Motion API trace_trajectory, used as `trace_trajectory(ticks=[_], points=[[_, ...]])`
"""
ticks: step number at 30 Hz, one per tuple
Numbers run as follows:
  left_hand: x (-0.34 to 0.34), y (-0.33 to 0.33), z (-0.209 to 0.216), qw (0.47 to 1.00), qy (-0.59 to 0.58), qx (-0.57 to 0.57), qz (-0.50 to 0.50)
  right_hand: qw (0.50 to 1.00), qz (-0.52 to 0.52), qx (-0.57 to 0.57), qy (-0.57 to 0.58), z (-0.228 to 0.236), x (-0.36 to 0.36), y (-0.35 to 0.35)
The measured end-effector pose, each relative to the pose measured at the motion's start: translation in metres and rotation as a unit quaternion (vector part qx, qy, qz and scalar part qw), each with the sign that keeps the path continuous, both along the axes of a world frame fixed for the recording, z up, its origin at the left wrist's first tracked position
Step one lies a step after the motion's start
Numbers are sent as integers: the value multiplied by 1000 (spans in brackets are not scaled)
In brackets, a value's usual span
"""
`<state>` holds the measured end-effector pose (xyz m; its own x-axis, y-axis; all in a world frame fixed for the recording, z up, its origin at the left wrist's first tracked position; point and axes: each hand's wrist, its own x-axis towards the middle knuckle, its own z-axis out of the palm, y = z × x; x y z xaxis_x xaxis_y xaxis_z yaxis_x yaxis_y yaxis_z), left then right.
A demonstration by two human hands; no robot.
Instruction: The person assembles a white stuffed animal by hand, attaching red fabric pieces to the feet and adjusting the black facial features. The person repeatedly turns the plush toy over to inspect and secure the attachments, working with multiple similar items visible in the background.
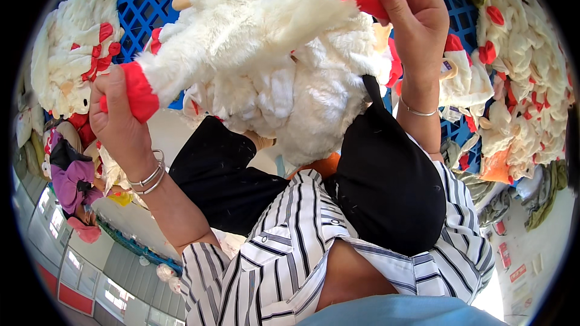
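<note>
A white furry plush skin (241, 33) is stretched between my two hands, limp and unstuffed in look. My left hand (118, 115) pinches the red fabric tip at its left end, thumb on top. At the far right, my right hand (417, 18) grips the other red tip between thumb and fingers. Beneath the stretched piece lies a heap of similar white plush pieces (302, 96), close to my knees. Part of that heap is hidden by the piece I hold.
Blue plastic crates (142, 0) stand behind the heap. More white and red plush pieces pile up at the left (66, 48) and right (519, 78). Olive cloth (547, 196) lies at the right edge. Another person in purple (75, 181) is at the left.
</note>
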<state>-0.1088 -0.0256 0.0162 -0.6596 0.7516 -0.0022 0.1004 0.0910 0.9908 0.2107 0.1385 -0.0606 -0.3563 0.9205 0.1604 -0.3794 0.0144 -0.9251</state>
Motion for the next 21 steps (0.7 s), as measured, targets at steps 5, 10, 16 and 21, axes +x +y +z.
trace_trajectory(ticks=[5,10,16,21], points=[[43,6,7,982,40,-108,-152,978,122,136,-97,15,-19,-17],[91,9,-4,922,49,-165,-347,923,257,245,-151,31,-46,-38],[93,12,-9,903,65,-197,-376,944,199,232,-122,27,-53,-43],[111,17,-1,942,-43,-154,-296,944,176,208,-186,27,-50,-41]])
